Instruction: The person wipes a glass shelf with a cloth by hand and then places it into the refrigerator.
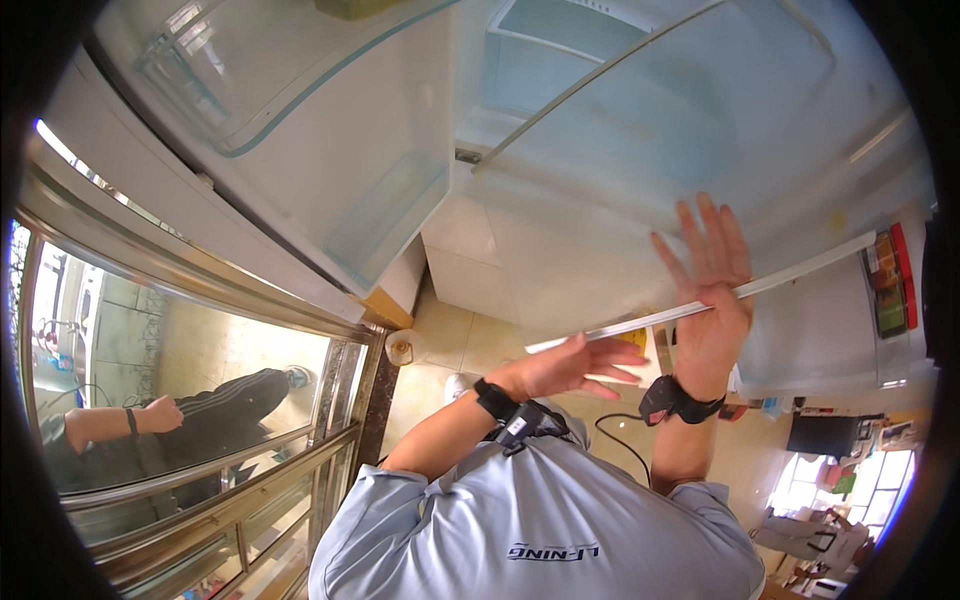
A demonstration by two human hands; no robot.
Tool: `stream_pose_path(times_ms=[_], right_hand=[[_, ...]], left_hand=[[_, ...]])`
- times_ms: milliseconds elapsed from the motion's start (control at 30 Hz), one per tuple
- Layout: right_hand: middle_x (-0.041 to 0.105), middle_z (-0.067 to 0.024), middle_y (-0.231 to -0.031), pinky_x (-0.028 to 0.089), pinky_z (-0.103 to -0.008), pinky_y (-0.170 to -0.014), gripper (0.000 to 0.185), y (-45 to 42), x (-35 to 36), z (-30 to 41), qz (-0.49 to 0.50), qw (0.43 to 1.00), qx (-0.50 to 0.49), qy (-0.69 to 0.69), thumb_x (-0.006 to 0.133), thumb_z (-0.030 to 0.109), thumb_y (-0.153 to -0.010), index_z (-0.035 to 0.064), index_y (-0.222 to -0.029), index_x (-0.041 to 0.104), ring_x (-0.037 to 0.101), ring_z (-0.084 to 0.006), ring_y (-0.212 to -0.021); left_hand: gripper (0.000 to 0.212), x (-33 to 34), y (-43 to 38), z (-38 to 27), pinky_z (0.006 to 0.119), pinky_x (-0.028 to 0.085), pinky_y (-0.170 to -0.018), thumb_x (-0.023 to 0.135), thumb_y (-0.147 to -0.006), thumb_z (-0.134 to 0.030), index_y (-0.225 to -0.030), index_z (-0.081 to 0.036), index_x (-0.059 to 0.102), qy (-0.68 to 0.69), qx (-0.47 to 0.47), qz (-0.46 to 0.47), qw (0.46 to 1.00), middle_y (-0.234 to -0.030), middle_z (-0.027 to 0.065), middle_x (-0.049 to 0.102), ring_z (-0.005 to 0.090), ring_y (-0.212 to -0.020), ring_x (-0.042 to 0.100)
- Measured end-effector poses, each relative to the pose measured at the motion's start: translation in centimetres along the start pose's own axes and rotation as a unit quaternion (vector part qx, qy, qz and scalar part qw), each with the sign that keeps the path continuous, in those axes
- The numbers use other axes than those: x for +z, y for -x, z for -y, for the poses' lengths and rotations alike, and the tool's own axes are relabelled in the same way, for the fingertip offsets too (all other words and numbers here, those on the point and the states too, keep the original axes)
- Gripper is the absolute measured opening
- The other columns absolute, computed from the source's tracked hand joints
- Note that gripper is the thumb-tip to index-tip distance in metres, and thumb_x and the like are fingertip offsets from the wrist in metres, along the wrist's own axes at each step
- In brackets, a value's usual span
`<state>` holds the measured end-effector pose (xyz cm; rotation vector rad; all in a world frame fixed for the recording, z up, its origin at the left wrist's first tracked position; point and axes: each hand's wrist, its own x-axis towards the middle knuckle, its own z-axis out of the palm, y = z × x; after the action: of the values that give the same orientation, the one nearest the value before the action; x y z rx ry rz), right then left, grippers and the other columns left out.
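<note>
A clear glass refrigerator shelf [592,247] with a white front trim spans the space before my chest. My right hand [709,300] holds it near the right part of the trim; the thumb lies over the trim and the spread fingers show through the glass. Further left, my left hand [562,367] touches the trim's left end with the thumb, its fingers stretched out below. Black straps circle both wrists. Behind the shelf is the pale refrigerator interior with a bluish clear drawer [540,75]. Whether the shelf's rear edge rests on anything, I cannot tell.
An open refrigerator door [375,112] with clear bins [390,217] stands at left. Red-topped packages [892,281] sit in a bin at right. A framed glass door [225,360] at far left shows a person's arm and leg. A cable [622,435] hangs by my right wrist.
</note>
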<state>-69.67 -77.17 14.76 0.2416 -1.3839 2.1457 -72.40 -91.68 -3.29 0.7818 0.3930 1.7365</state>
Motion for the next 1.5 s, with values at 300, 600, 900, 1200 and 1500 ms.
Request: stream_pose_path(times_ms=[300, 600, 900, 1200, 1500], right_hand=[[0.037, -0.0357, -0.154, 0.040, -0.0648, -0.113, 0.078, 4.8, -0.2, 3.8, -0.047, 0.995, -0.004, 0.088, 0.043, -0.006, -0.071, -0.0103, -0.149, 0.039, 0.038, -0.0539, -0.142], [0.051, -0.0244, -0.149, 0.046, -0.0511, -0.112, 0.073, 10.4, -4.0, 7.5, 0.026, 0.940, 0.210, 0.268, 0.047, -0.007, -0.074, -0.0053, -0.147, 0.047, 0.048, -0.0389, -0.140], [0.064, -0.0148, -0.137, 0.049, -0.0268, -0.094, 0.065, 22.7, -18.2, -1.8, 0.065, 0.729, 0.456, 0.507, 0.047, -0.010, -0.078, 0.0000, -0.141, 0.057, 0.062, -0.0211, -0.124], [0.064, -0.0328, -0.090, 0.051, -0.0481, -0.073, 0.053, 42.5, -26.6, -2.8, -0.011, 0.656, 0.452, 0.604, 0.045, -0.005, -0.075, -0.0023, -0.126, 0.060, 0.064, -0.0501, -0.088], [0.069, -0.0312, -0.102, 0.052, -0.0471, -0.085, 0.059, 56.8, -30.2, -3.7, -0.168, 0.709, 0.378, 0.572, 0.046, -0.009, -0.073, -0.0017, -0.129, 0.062, 0.066, -0.0465, -0.100]], left_hand=[[0.073, 4.5, 3.4, -0.3, 0.037, 0.035, -0.116, 0.038, -0.106, -0.059, -0.150, -0.002, 0.045, -0.071, -0.168, 0.063, 0.981, -0.148, 0.0132, 0.052, 0.0233, -0.139, 0.048], [0.024, 13.5, 17.9, -12.8, 0.052, 0.050, -0.092, 0.050, -0.100, -0.020, -0.098, -0.001, 0.065, -0.419, 0.504, -0.293, 0.696, -0.103, 0.0171, 0.070, 0.0395, -0.106, 0.064], [0.064, 9.4, 18.7, -21.1, 0.046, 0.026, -0.122, 0.048, -0.105, -0.032, -0.157, -0.001, 0.027, -0.643, 0.467, -0.524, 0.305, -0.163, 0.0155, 0.030, 0.0305, -0.151, 0.029], [0.052, 6.6, 21.2, -22.6, 0.040, 0.035, -0.115, 0.041, -0.108, -0.035, -0.146, 0.001, 0.044, -0.526, 0.521, -0.552, 0.384, -0.146, 0.0116, 0.044, 0.0253, -0.137, 0.043], [0.059, 7.3, 16.8, -17.3, 0.045, 0.040, -0.112, 0.045, -0.106, -0.033, -0.156, -0.003, 0.030, -0.699, 0.407, -0.581, 0.088, -0.157, 0.0171, 0.036, 0.0287, -0.142, 0.041]])
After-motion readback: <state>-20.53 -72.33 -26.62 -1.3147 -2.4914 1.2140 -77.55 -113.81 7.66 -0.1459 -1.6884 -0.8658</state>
